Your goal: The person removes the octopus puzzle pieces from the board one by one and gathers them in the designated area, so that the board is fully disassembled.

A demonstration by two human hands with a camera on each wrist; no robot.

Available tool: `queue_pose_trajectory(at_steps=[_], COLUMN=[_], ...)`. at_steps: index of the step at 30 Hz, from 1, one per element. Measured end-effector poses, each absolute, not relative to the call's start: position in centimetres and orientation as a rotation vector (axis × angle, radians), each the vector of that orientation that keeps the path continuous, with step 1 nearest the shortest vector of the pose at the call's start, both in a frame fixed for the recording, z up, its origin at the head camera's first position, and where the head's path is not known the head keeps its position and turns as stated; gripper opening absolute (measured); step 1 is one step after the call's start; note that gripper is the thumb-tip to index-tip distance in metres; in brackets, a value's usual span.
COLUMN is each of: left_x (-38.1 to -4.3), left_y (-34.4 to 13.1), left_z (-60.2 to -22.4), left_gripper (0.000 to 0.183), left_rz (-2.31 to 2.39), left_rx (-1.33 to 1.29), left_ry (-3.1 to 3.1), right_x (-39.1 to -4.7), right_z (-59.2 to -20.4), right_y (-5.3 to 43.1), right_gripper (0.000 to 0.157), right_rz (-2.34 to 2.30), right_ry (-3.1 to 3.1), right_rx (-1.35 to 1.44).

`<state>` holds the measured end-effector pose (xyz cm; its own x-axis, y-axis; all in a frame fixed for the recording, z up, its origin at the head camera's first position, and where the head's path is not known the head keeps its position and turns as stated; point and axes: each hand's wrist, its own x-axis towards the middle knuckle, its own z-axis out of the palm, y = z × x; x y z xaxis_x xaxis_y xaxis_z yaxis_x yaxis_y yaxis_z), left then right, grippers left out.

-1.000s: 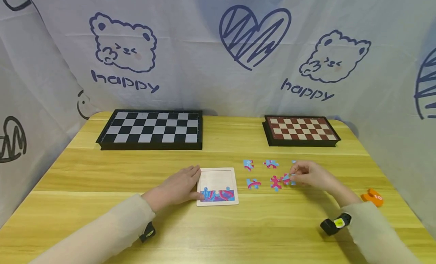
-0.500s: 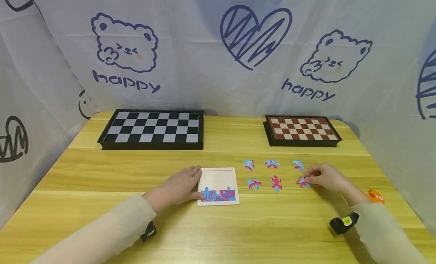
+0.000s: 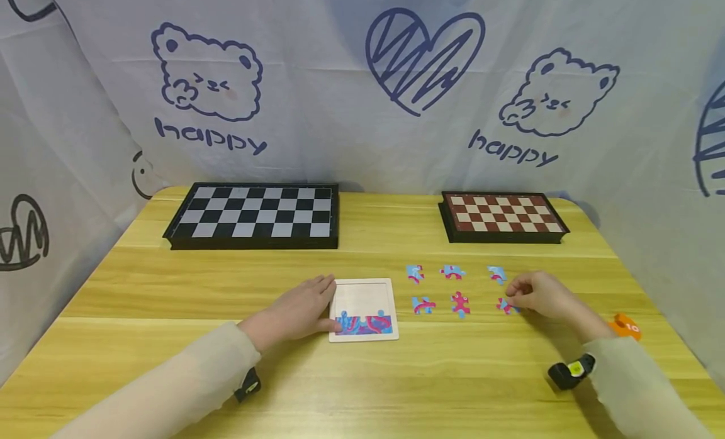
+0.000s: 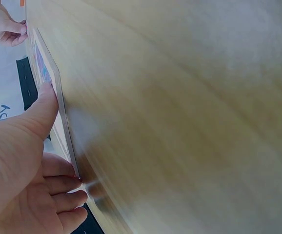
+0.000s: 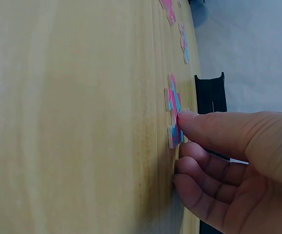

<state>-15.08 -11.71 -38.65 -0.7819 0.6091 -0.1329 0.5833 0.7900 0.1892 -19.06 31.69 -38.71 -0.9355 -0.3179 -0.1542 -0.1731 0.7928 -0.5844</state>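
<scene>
At the left side of a square wooden puzzle tray (image 3: 362, 288), my left hand (image 3: 297, 310) rests with its fingers along the edge. Its thumb (image 4: 46, 105) lies on the joined blue and purple pieces (image 3: 362, 325) in the tray's bottom row. My right hand (image 3: 544, 295) pinches a pink and blue puzzle piece (image 5: 174, 105) at table level, thumb on its top. The index finger is mostly hidden behind the thumb. Left of that hand lies a pink puzzle piece (image 3: 460, 305), and just beyond it a blue corner-like piece (image 3: 496, 274).
More loose puzzle pieces, among them a blue and pink piece (image 3: 423, 305), lie right of the tray. A black and white chessboard (image 3: 255, 212) and a smaller red and white one (image 3: 503, 216) stand at the back. An orange object (image 3: 625, 327) marked 10 sits beyond my right wrist.
My right hand has moved to the right with the pink and blue puzzle piece, drawing it away from the pink piece. The left hand has stayed on the tray.
</scene>
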Motion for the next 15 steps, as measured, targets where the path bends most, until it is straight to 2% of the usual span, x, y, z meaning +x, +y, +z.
queue_pose_trajectory(at_steps=[15], left_x=[-15.16], left_y=[-11.68], left_z=[-38.44], left_gripper=[0.082], left_rz=[0.197], left_rx=[0.916], left_ry=[2.778], right_x=[-19.07], right_z=[-38.17], right_y=[31.30], right_gripper=[0.009], right_rz=[-0.830], right_ry=[2.782], right_rx=[-0.388])
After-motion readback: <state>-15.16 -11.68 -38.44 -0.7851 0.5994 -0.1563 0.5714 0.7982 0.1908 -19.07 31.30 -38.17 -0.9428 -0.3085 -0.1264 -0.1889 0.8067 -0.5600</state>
